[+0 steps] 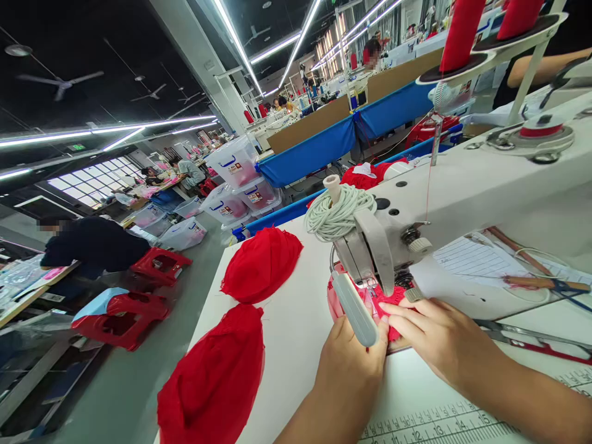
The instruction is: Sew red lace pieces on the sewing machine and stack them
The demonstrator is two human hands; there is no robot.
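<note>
Under the needle area of a white sewing machine (490,179) lies a piece of red lace fabric (394,301). My left hand (345,357) grips its near edge, its fingers partly hidden behind a grey lamp head (356,311). From the other side my right hand (437,330) has its fingertips closed on the same lace, close to the left fingertips. Two red cup-shaped fabric pieces, one farther back (261,262) and one nearer (217,379), lie on the table left of my hands. A coil of pale green cord (340,213) hangs on the machine head.
Printed ruler marks (430,425) run along the table's front. Scissors (536,339), a wooden-handled tool (546,282) and paper (476,259) lie right. Red thread cones (462,37) stand above. Beyond the table are clear bins (235,163), red stools (124,314) and seated people.
</note>
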